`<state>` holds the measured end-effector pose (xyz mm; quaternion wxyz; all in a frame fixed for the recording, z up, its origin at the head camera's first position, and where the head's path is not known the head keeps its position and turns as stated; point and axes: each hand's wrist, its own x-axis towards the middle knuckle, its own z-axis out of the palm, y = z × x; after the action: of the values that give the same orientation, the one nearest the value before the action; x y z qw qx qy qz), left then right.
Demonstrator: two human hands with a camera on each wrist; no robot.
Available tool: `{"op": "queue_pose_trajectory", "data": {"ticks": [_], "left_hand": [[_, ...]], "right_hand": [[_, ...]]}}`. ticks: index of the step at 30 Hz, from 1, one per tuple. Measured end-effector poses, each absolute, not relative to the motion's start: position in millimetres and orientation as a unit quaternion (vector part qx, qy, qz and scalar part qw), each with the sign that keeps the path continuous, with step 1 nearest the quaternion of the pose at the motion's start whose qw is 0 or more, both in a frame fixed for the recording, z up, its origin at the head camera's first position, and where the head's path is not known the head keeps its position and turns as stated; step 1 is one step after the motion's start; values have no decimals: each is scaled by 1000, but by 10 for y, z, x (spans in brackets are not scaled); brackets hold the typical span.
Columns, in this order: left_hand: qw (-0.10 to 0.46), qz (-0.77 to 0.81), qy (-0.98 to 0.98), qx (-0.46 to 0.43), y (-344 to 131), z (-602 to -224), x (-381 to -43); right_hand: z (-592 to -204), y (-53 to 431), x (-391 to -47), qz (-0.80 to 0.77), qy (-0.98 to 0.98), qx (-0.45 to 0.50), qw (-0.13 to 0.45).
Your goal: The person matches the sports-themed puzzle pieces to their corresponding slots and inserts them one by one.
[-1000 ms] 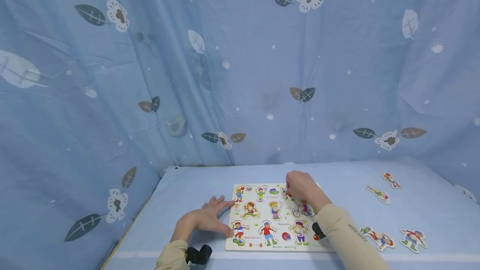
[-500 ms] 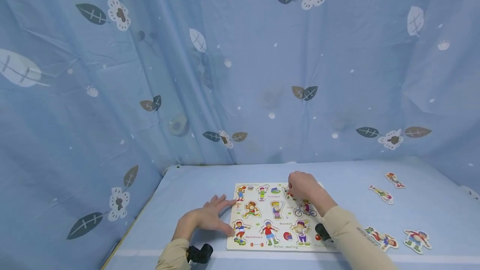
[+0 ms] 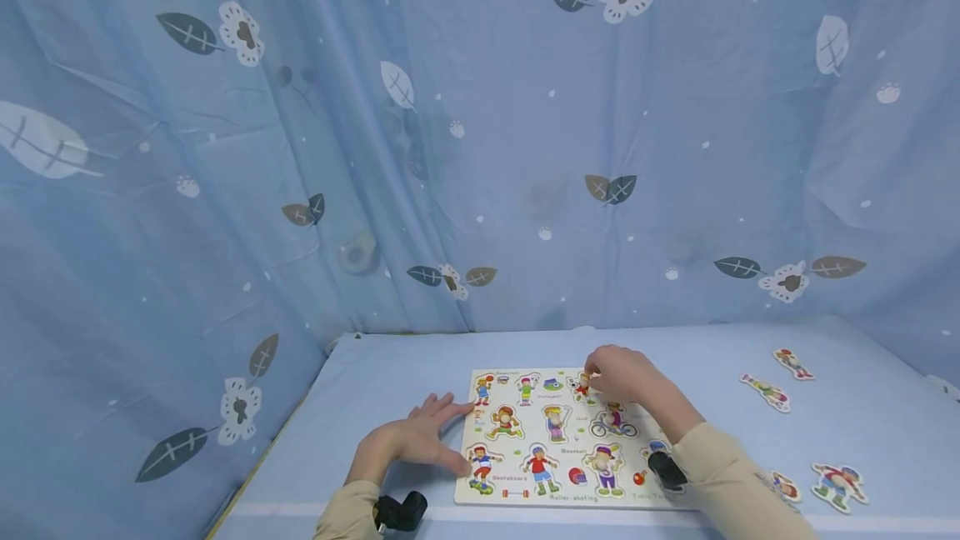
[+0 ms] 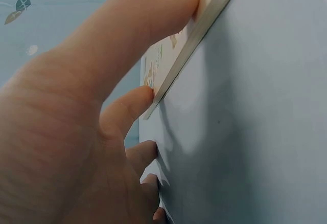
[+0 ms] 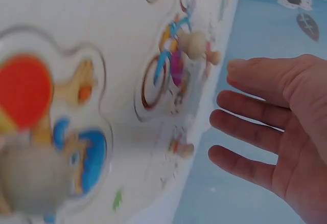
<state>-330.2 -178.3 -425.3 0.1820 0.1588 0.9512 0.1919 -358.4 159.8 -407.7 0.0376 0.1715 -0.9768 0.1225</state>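
A white wooden peg puzzle board (image 3: 517, 438) with cartoon sports figures lies on the table. My left hand (image 3: 420, 436) rests at its left edge, fingers spread; in the left wrist view the thumb (image 4: 163, 12) and index fingertip touch the board. My right hand (image 3: 626, 373) is over the back right corner, beside the football player piece (image 3: 582, 388). In the right wrist view its fingers (image 5: 250, 111) are extended, apart from the board, with nothing held. The cyclist piece (image 5: 176, 55), with a round wooden knob, sits near them. Part of the board's right side is hidden by the right arm.
Loose puzzle pieces lie right of the board: a red-topped figure (image 3: 792, 363), a slim figure (image 3: 766, 392), a blue-capped figure (image 3: 839, 487) and one partly covered by the sleeve (image 3: 785, 487). A blue patterned curtain (image 3: 480, 148) hangs behind the table.
My right hand has lifted off the football player piece and drawn slightly to the right, its fingers loosening, so more of that piece shows. The left hand has stayed at the board's edge.
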Motion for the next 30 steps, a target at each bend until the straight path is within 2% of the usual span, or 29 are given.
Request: {"op": "queue_pose_trajectory", "data": {"ticks": [14,30], "left_hand": [[184,200,948,162,-1867,-4328,-3355],[187,204,945,174,-1830,-4274,-3310]], "right_hand": [[-3981,1975,-3438,154,-972,166,56],[-4125,2129,-3341,170,-968,164,84]]}}
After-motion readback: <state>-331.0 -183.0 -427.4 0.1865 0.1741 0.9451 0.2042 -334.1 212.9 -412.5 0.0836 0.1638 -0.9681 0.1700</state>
